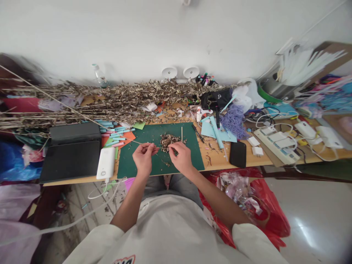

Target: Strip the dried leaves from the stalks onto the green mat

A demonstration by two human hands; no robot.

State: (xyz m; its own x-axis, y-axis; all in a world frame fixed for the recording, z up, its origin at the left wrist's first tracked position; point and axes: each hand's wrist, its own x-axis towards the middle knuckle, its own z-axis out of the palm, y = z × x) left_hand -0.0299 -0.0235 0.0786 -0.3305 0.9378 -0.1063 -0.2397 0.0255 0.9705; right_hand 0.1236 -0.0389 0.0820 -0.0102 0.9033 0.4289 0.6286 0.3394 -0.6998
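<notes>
A long dried plant stem (66, 105) slants from the far left down to my hands. My left hand (144, 156) pinches it close to its near end, over a green cutting mat (140, 167). Just to the right, my right hand (180, 156) has its fingers pinched together at the stem's tip; what exactly lies between those fingertips is too small to make out. Behind the fingers sits a small heap of crumpled dry leaves (167, 140), with loose bits scattered over the mat. A short pale stick (182, 134) lies beside the heap.
Bundles of dried leafy stems (132, 95) stretch along the wall. To the left are a black tablet case (71, 157) and a white power bank (106, 163). Rightward lie a phone (238, 154), purple yarn (233, 121) and a power strip (276, 145). A red bag (272, 209) stands below.
</notes>
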